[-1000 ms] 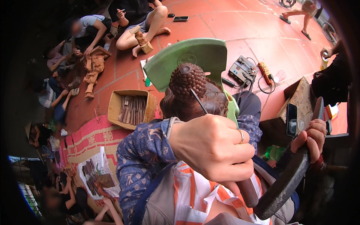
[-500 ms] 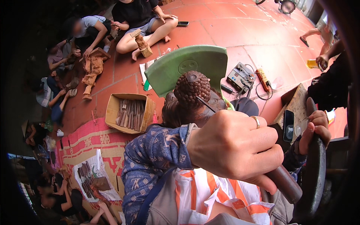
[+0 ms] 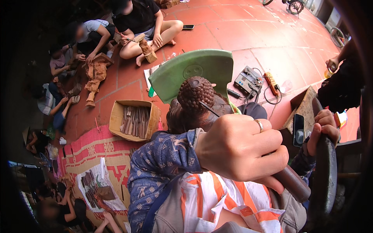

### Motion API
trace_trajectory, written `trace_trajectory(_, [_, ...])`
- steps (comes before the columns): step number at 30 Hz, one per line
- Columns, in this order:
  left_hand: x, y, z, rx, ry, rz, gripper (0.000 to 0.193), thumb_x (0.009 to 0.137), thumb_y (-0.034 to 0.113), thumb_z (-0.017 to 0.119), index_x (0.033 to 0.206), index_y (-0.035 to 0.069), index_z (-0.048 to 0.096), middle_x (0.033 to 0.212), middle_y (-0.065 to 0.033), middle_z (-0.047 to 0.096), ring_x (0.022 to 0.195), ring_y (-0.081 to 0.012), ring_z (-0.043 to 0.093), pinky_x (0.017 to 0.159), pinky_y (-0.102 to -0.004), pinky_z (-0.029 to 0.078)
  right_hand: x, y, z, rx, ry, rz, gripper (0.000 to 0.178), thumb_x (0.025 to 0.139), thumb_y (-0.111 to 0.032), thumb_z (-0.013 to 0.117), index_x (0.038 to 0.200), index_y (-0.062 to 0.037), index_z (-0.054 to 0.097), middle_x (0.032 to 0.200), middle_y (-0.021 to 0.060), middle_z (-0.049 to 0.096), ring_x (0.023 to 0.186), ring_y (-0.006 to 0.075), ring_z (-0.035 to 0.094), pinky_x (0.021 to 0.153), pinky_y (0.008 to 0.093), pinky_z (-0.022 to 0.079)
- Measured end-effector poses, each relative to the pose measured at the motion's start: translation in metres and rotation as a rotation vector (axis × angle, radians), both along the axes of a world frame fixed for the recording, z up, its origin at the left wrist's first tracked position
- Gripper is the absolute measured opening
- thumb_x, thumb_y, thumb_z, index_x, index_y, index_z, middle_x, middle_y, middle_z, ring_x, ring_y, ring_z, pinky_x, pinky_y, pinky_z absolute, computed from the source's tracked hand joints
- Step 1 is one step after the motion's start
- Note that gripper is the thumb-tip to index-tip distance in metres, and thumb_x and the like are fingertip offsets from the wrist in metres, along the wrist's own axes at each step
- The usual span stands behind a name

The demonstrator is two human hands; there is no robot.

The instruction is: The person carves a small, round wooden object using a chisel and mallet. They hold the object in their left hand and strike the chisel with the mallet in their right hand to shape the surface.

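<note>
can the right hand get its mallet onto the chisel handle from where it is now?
Probably yes. The right hand grips the dark mallet just right of the chisel handle, which sticks out bare below the left hand. Nothing lies between them, though the left fingers sit close.

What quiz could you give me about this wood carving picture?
1. True or false: the left hand grips a chisel whose blade reaches the carved head.
2. What does the right hand hold? A: a dark mallet. B: a phone. C: a cup.
3. Fill the gap: the cardboard box on the floor holds carving ___.

Key: 1 true. 2 A. 3 tools.
</note>
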State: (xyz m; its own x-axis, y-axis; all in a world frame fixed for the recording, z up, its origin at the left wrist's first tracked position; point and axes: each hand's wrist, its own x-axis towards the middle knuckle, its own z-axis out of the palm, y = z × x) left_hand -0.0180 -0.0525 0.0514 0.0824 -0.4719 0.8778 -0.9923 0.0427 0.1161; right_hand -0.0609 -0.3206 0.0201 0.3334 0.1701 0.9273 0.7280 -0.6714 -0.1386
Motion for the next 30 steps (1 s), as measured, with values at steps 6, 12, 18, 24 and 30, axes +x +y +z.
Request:
trace_trajectory(6, [0.003, -0.003, -0.004, -0.05, -0.044, -0.033, 0.033, 0.069, 0.037, 0.07, 0.072, 0.007, 0.057, 0.06, 0.0012, 0.038, 0.045, -0.0105, 0.04, 0.037, -0.0252, 0.028, 0.002, -0.004, -0.008, 0.039, -0.025, 0.089, 0.02, 0.087, -0.004, 0.062, 0.092, -0.0056, 0.043, 0.067, 0.0078, 0.048, 0.06, 0.0183, 0.045, 0.058, 0.0356, 0.041])
trace_trajectory(12, [0.005, -0.006, -0.018, -0.1, -0.267, 0.018, 0.019, 0.059, 0.018, 0.069, 0.072, 0.008, 0.06, 0.059, 0.0043, 0.041, 0.048, -0.0063, 0.039, 0.041, -0.0226, 0.02, -0.001, -0.003, -0.011, 0.048, -0.041, 0.026, 0.019, 0.086, -0.003, 0.061, 0.091, -0.0064, 0.043, 0.067, 0.0073, 0.047, 0.061, 0.0191, 0.046, 0.06, 0.036, 0.041])
trace_trajectory(18, [0.003, -0.015, -0.019, -0.049, -0.311, -0.061, 0.017, 0.067, 0.021, 0.066, 0.073, 0.007, 0.06, 0.058, 0.0046, 0.042, 0.047, -0.0065, 0.041, 0.041, -0.0227, 0.021, 0.001, -0.01, -0.021, 0.138, -0.035, 0.096, 0.022, 0.086, -0.007, 0.063, 0.09, -0.007, 0.042, 0.067, 0.0071, 0.047, 0.062, 0.02, 0.047, 0.06, 0.0363, 0.041])
trace_trajectory(24, [-0.002, -0.015, -0.012, -0.063, -0.157, -0.05, 0.039, 0.076, 0.044, 0.064, 0.074, 0.005, 0.059, 0.057, 0.0029, 0.041, 0.045, -0.0079, 0.041, 0.04, -0.0235, 0.023, 0.001, -0.002, -0.023, 0.176, -0.018, 0.149, 0.024, 0.086, -0.009, 0.064, 0.089, -0.0077, 0.041, 0.066, 0.0067, 0.047, 0.063, 0.0202, 0.047, 0.061, 0.0364, 0.04])
trace_trajectory(30, [0.004, -0.01, -0.011, -0.05, -0.129, -0.028, 0.043, 0.077, 0.048, 0.064, 0.073, 0.006, 0.058, 0.056, 0.0026, 0.038, 0.043, -0.0087, 0.037, 0.037, -0.0236, 0.024, 0.001, 0.002, -0.023, 0.188, -0.008, 0.156, 0.026, 0.085, -0.011, 0.066, 0.088, -0.0079, 0.041, 0.066, 0.0063, 0.046, 0.062, 0.0202, 0.047, 0.061, 0.0361, 0.039])
